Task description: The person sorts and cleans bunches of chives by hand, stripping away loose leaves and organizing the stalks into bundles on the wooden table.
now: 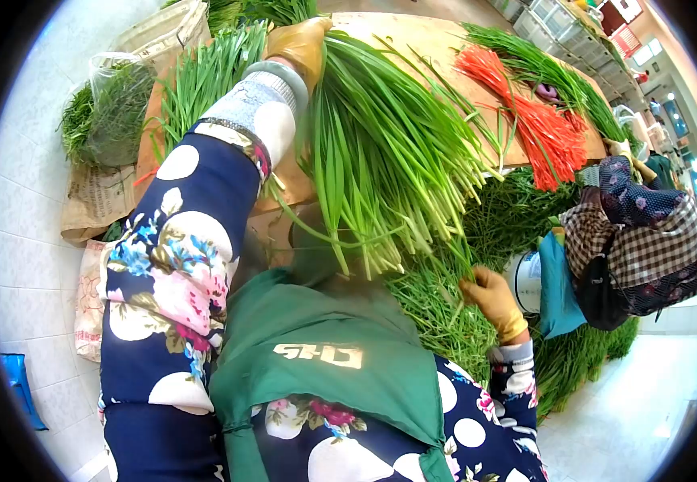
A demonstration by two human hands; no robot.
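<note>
A large bunch of garlic chives (389,136) fans out over the near edge of the table, its pale cut ends pointing toward me. My left hand (299,50), in a yellowish glove, is closed around the leafy far end of this bunch. Below and right of the bunch, my gloved right hand (493,301) has its fingers pinched together at a few thin green chive leaves (462,261). Beneath that hand lies a heap of loose green leaves (445,313).
On the wooden table (364,26) lie red ties (529,120) and more chives (220,72). A bag of greens (116,108) stands at the left. To the right, a co-worker in a checked garment (646,249) bends near a white bucket (525,281).
</note>
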